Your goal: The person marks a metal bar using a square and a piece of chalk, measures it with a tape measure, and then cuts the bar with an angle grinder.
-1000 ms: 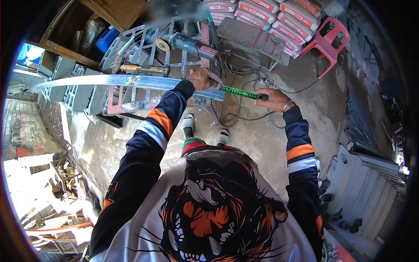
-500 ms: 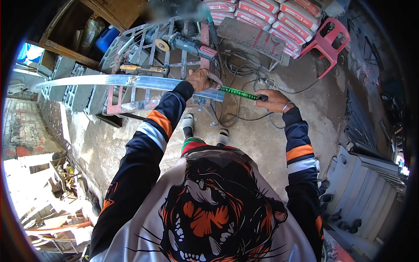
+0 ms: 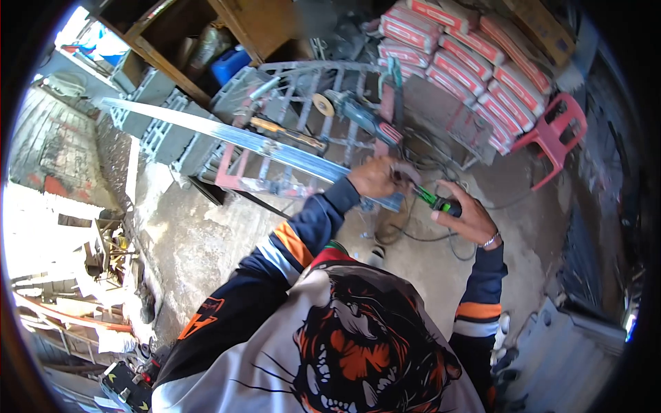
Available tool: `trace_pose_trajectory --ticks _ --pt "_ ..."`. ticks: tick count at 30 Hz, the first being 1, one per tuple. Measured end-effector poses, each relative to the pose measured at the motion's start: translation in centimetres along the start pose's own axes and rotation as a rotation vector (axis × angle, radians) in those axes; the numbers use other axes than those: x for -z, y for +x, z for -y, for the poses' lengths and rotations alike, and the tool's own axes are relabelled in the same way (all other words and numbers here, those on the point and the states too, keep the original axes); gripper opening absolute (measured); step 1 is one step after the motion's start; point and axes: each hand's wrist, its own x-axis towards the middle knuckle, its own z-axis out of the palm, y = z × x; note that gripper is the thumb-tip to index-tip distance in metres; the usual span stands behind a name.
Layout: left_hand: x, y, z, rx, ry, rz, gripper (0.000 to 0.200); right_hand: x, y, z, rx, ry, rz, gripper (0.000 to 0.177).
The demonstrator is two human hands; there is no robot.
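Observation:
My left hand is closed at the near end of a long, shiny metal bar. Its fingers grip a curved brownish piece, whose kind I cannot make out. My right hand holds a black and green tape measure between thumb and fingers. A short stretch of green tape blade runs from its case toward my left hand; the blade's tip is hidden. The bar slants away to the far left, across a metal frame and grey hollow blocks.
On the frame lie an angle grinder and a tool with a yellow-orange handle. Stacked red and white bags and a pink plastic chair stand at the back right. Cables trail over the floor.
The exposed tape blade is shorter, and my right hand with the case is closer to my left. The view has turned, so the bar slopes more steeply down to the right.

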Motion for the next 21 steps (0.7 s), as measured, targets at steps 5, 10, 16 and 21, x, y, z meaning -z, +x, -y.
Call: trace_pose_trajectory --ticks 5,10,16,21 --pt "1.4 -2.8 -2.3 0.214 -0.699 0.049 0.066 -3.9 4.4 6.1 -0.003 -0.216 -0.153 0.097" --pt "5.9 -4.8 -0.3 0.195 -0.940 -0.022 0.070 -7.7 10.6 10.0 0.232 -0.256 -0.291 0.119" --pt "18.9 -3.5 7.1 0.063 -0.680 -0.367 0.060 -7.6 16.9 12.7 0.244 -0.118 -0.339 0.123" --pt "36.0 0.4 24.2 0.193 -0.232 -0.678 0.072 -8.4 16.3 9.8 0.037 -0.008 -0.388 0.095"
